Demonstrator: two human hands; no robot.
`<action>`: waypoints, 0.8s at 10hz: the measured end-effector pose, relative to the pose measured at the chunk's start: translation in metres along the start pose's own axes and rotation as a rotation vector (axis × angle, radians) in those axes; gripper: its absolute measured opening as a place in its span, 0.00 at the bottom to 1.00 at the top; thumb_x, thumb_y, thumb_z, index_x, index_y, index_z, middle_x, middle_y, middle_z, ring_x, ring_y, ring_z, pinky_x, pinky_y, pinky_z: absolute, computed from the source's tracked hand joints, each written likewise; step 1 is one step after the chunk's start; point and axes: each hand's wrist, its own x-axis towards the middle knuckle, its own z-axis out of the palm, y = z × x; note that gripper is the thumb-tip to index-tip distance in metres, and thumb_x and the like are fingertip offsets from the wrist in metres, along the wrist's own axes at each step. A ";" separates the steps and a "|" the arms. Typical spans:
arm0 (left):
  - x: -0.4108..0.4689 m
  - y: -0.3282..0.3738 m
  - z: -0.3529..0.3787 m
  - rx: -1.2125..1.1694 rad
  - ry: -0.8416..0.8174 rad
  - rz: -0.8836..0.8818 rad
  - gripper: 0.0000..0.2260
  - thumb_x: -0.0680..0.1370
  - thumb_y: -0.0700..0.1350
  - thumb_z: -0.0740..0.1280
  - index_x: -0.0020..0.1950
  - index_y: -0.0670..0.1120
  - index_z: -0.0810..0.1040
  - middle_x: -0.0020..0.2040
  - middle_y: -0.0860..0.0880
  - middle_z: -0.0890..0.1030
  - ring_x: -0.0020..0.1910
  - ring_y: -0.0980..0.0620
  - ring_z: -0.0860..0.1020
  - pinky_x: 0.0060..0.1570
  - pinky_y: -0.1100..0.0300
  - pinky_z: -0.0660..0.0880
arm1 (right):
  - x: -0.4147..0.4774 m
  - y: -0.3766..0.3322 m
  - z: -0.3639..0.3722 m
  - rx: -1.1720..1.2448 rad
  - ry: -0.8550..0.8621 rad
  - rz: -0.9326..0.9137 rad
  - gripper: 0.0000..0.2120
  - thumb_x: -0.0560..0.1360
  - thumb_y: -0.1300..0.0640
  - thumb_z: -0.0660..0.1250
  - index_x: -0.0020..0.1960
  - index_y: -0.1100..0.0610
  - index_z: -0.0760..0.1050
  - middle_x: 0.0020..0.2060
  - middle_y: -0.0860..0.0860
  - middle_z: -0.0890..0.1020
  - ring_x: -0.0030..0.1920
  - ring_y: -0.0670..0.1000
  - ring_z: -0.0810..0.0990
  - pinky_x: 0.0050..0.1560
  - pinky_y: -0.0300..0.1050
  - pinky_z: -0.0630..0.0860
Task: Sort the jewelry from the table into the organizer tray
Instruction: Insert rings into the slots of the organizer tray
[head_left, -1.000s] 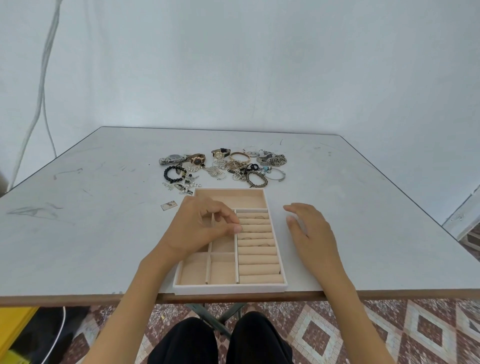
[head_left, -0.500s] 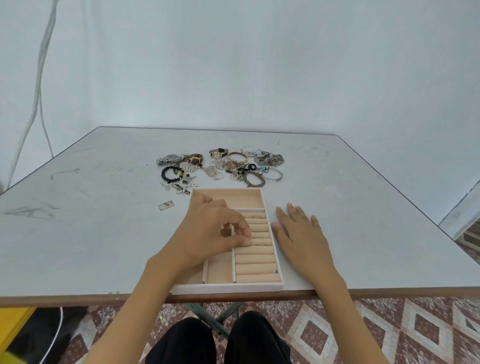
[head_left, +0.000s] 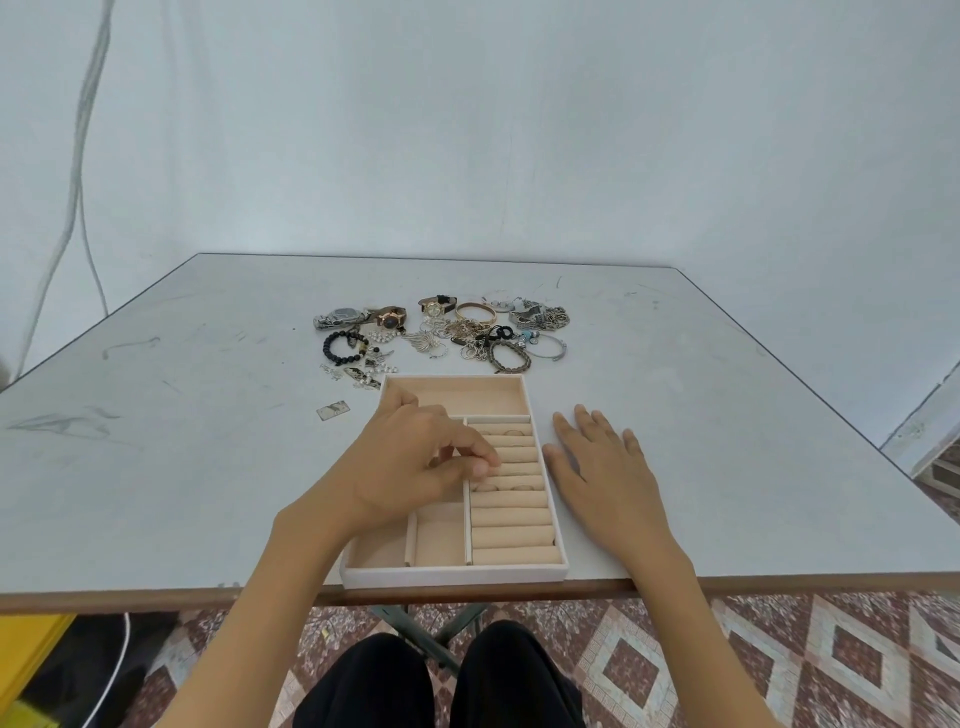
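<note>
— How is the light?
— Bright, soft, slightly cool; the white wall (head_left: 519, 130) and grey table (head_left: 727, 405) are evenly lit.
— Shadows?
— Faint and blurred: one beneath the left hand (head_left: 415, 467) inside the organizer tray (head_left: 452, 574), a thin one hugging the right hand (head_left: 602, 467). Under the table, near left, it turns dark.
— Sharpness?
— Crisp centrally; the far jewelry pile (head_left: 447, 332) dissolves into fine tangle. Table edges splay, and the cable (head_left: 79, 156) far left bows.

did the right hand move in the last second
Yes. The right hand slid left toward the organizer tray and now lies flat beside its right wall.
</note>
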 end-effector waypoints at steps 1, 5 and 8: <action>0.003 0.001 0.000 -0.026 -0.040 -0.018 0.11 0.70 0.61 0.66 0.46 0.59 0.83 0.33 0.64 0.78 0.41 0.58 0.76 0.57 0.58 0.57 | -0.001 0.000 -0.001 0.006 -0.002 0.002 0.25 0.83 0.45 0.46 0.78 0.50 0.53 0.78 0.50 0.51 0.77 0.48 0.46 0.76 0.50 0.41; 0.007 0.004 0.001 0.007 -0.048 -0.060 0.11 0.67 0.63 0.66 0.43 0.60 0.82 0.30 0.59 0.77 0.38 0.60 0.75 0.55 0.58 0.57 | 0.000 -0.001 -0.001 0.013 0.006 0.001 0.25 0.82 0.45 0.46 0.78 0.50 0.53 0.78 0.49 0.51 0.77 0.48 0.46 0.76 0.50 0.41; 0.007 0.006 0.001 0.027 -0.050 -0.074 0.06 0.69 0.59 0.71 0.42 0.60 0.82 0.26 0.63 0.75 0.39 0.62 0.76 0.58 0.61 0.53 | 0.000 -0.001 -0.002 0.016 0.007 0.002 0.25 0.82 0.45 0.46 0.78 0.50 0.54 0.78 0.49 0.51 0.77 0.48 0.46 0.76 0.50 0.41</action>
